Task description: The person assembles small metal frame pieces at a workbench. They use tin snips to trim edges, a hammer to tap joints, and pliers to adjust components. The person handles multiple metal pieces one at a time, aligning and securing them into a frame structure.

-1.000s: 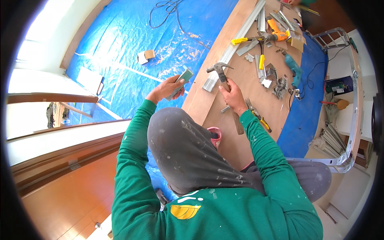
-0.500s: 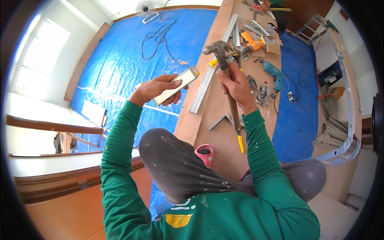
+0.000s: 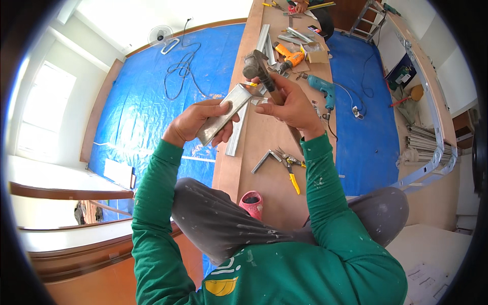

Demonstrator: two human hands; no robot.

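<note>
My left hand (image 3: 201, 121) is wrapped round a short silver metal channel piece (image 3: 223, 117), which tilts up to the right. In my right hand (image 3: 295, 108) is a claw hammer (image 3: 255, 67), gripped by the handle fairly near the head. The hammer's head hangs just above the channel's upper end; whether they touch I cannot tell. Below my hands, on the brown board, lie yellow-handled snips (image 3: 291, 170) and a small metal angle piece (image 3: 262, 161).
Ahead on the board (image 3: 274, 198) are an orange drill (image 3: 291, 58), a teal drill (image 3: 322, 87), a cardboard box (image 3: 316, 53) and long metal channels (image 3: 237, 134). Blue sheeting (image 3: 137, 112) flanks the board. Another person's hand (image 3: 301, 7) is at the far end. A ladder (image 3: 367, 19) stands far right.
The hammer has turned and come closer to the channel piece, with my right hand moving left. The channel piece has turned in my left hand. The snips below show more fully.
</note>
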